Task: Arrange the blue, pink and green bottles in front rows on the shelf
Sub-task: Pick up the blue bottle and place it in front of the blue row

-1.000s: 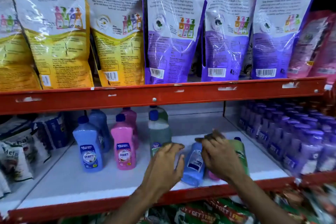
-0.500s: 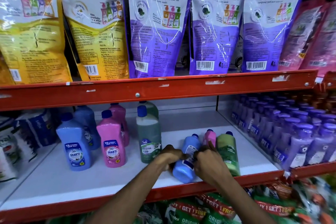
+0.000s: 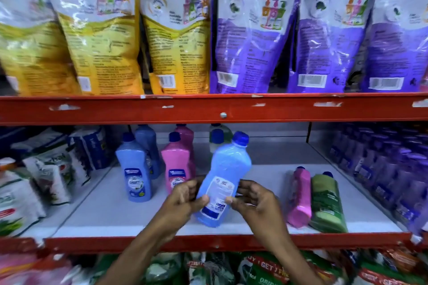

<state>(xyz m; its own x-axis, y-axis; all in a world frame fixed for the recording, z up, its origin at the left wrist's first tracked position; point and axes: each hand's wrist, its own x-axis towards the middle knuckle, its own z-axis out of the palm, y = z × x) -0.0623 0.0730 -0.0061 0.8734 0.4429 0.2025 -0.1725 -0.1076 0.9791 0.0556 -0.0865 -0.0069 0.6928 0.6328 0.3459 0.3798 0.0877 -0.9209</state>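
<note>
A light blue bottle point(image 3: 222, 178) with a dark blue cap is tilted nearly upright just above the white shelf point(image 3: 115, 210). My left hand point(image 3: 183, 201) and my right hand point(image 3: 254, 201) grip its lower half from both sides. Left of it stand a blue bottle point(image 3: 135, 169) and a pink bottle point(image 3: 177, 166) in front, each with a like-coloured bottle behind. A green bottle point(image 3: 217, 139) stands partly hidden behind the held one. To the right a pink bottle point(image 3: 300, 196) and a green bottle point(image 3: 326, 201) lie on their sides.
Purple bottles point(image 3: 393, 169) fill the shelf's right section. White packets point(image 3: 53, 169) crowd the left. A red beam point(image 3: 222, 109) runs overhead, carrying yellow and purple refill pouches point(image 3: 250, 30). Packets point(image 3: 266, 268) sit on the shelf below the red front edge point(image 3: 92, 243).
The blue bottle was lying on the shelf beside the pink and green ones. Both hands have lifted it and tipped it nearly upright. The view has moved closer.
</note>
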